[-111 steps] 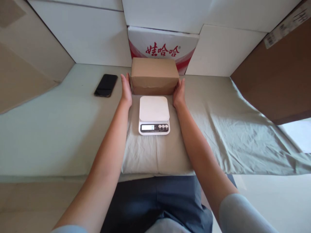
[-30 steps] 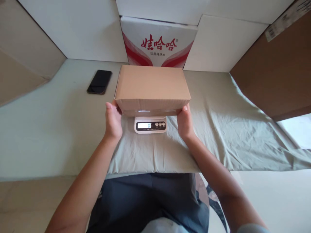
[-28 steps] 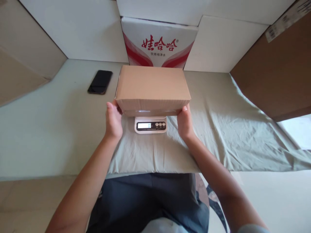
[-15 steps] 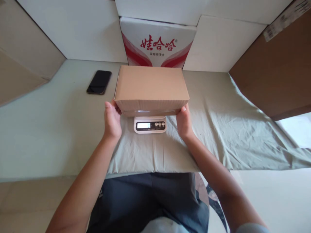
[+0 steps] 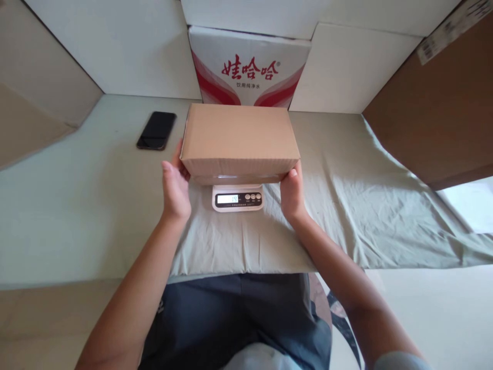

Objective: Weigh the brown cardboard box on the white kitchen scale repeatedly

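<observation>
box (image 5: 239,136) sits on scale (image 5: 238,198), scale on cloth (image 5: 346,205) over desk (image 5: 57,205). phone (image 5: 156,130) off to left, printed carton (image 5: 249,67) right behind box.

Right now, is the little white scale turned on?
On. The small white digital scale has lit digits on its display, under the brown cardboard box.
</observation>
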`<move>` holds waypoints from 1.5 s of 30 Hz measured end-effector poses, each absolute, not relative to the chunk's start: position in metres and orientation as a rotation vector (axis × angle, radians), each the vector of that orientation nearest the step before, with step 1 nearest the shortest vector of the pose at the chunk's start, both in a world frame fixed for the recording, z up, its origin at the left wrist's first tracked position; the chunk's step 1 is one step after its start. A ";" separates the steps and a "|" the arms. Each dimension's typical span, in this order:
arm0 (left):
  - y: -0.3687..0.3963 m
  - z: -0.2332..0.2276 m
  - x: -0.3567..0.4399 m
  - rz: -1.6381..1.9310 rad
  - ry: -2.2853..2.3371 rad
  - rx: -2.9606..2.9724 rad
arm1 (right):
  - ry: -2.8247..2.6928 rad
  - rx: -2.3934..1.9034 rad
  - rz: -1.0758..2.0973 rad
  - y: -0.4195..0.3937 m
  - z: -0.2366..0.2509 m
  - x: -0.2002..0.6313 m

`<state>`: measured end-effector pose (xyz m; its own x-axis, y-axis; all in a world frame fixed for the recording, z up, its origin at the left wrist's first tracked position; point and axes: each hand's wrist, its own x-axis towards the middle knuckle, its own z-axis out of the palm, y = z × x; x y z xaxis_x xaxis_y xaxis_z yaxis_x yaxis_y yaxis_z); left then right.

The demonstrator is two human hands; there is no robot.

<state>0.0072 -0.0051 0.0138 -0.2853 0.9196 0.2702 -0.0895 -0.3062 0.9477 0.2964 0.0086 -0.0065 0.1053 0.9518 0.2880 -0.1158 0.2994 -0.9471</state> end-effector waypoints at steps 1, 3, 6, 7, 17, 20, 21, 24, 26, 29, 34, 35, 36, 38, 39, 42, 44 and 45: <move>-0.004 0.013 0.005 1.694 1.139 1.164 | -1.150 -0.938 0.987 0.008 -0.006 0.297; -0.003 0.011 0.000 1.698 1.116 1.134 | -1.083 -0.955 0.985 0.008 -0.004 0.298; -0.002 0.008 -0.002 1.674 1.119 1.142 | -1.027 -0.983 0.990 0.012 -0.005 0.301; -0.002 0.008 -0.001 1.664 1.134 1.153 | -1.023 -0.986 0.994 0.014 -0.006 0.302; 0.004 0.010 0.006 1.710 1.123 1.064 | -0.992 -0.979 1.001 0.021 -0.009 0.307; 0.002 0.014 0.010 1.712 1.109 1.071 | -0.981 -0.977 1.017 0.018 -0.002 0.302; 0.001 0.016 0.011 1.712 1.102 1.086 | -0.979 -0.972 1.019 0.017 0.000 0.301; -0.001 0.018 0.015 1.711 1.081 1.131 | -0.998 -0.966 1.015 0.016 0.003 0.300; -0.001 0.018 0.016 1.711 1.082 1.155 | -1.019 -0.978 1.008 0.017 0.002 0.301; 0.001 0.017 0.014 1.710 1.089 1.165 | -1.030 -0.989 0.989 0.019 0.000 0.303; 0.002 0.013 0.013 1.694 1.118 1.170 | -1.033 -0.965 0.992 0.019 0.000 0.302; 0.002 0.012 0.014 1.693 1.125 1.173 | -1.032 -0.966 0.988 0.019 0.001 0.302; 0.002 0.012 0.015 1.694 1.127 1.171 | -1.032 -0.969 0.984 0.019 0.001 0.301; 0.002 0.012 0.016 1.705 1.117 1.156 | -1.030 -0.973 0.982 0.019 0.002 0.301; 0.002 0.012 0.017 1.710 1.113 1.146 | -1.021 -0.973 0.984 0.019 0.002 0.300; 0.002 0.012 0.016 1.695 1.123 1.140 | -0.993 -0.959 1.004 0.019 0.003 0.300; 0.002 0.012 0.015 1.688 1.143 1.157 | -0.995 -0.955 1.014 0.019 0.003 0.300; 0.002 0.012 0.015 1.689 1.149 1.167 | -0.998 -0.958 1.014 0.019 0.003 0.299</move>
<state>0.0146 0.0024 0.0115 -0.2851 0.9225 0.2603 -0.0971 -0.2979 0.9496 0.2994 0.0186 0.0025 0.2132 0.9566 0.1985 -0.2132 0.2438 -0.9461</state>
